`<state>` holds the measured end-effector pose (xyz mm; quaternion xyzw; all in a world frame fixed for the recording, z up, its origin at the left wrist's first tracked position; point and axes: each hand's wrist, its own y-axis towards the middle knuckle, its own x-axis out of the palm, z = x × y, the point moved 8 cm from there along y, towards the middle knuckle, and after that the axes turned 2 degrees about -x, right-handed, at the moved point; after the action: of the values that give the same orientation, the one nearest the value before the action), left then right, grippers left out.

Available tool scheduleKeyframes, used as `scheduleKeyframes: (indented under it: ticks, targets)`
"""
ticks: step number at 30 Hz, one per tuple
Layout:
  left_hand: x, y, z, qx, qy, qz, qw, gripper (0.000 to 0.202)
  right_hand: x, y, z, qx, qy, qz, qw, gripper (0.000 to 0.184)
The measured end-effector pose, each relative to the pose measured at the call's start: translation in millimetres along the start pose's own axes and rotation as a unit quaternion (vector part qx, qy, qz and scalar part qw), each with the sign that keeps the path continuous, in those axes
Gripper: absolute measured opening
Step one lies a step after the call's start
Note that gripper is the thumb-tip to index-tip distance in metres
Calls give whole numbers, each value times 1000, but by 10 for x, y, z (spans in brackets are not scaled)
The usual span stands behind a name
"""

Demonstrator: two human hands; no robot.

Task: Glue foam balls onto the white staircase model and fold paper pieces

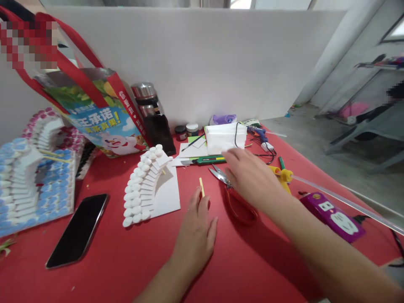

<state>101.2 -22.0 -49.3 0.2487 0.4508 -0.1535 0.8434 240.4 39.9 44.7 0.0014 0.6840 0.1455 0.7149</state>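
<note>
My left hand rests on the red table, its fingertips pinching a small yellow strip that stands upright. My right hand reaches forward over red-handled scissors, fingers stretched toward a green utility knife and a white foam block; it is blurred by motion and holds nothing I can see. A white curved staircase model on a white card lies just left of my left hand.
A black phone lies at the front left. A blue and white model, a printed bag, a steel flask, paint pots, a glue gun and a purple power strip surround the work area. A white board stands behind.
</note>
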Motion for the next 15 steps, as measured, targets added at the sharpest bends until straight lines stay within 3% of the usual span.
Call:
scheduleKeyframes:
  ticks: [3, 7, 10, 15]
  targets:
    - [3, -11, -36, 0, 1, 2, 1000, 43, 36, 635, 246, 56, -7, 16, 998, 32]
    - [10, -23, -75, -8, -6, -12, 1000, 40, 386, 1181, 589, 124, -13, -10, 992, 38]
    - [10, -14, -63, -2, -7, -19, 1000, 40, 554, 1289, 699, 143, -20, -15, 989, 40]
    - [26, -2, -51, -2, -6, -36, 999, 40, 584, 1231, 680, 148, -38, 5, 988, 42]
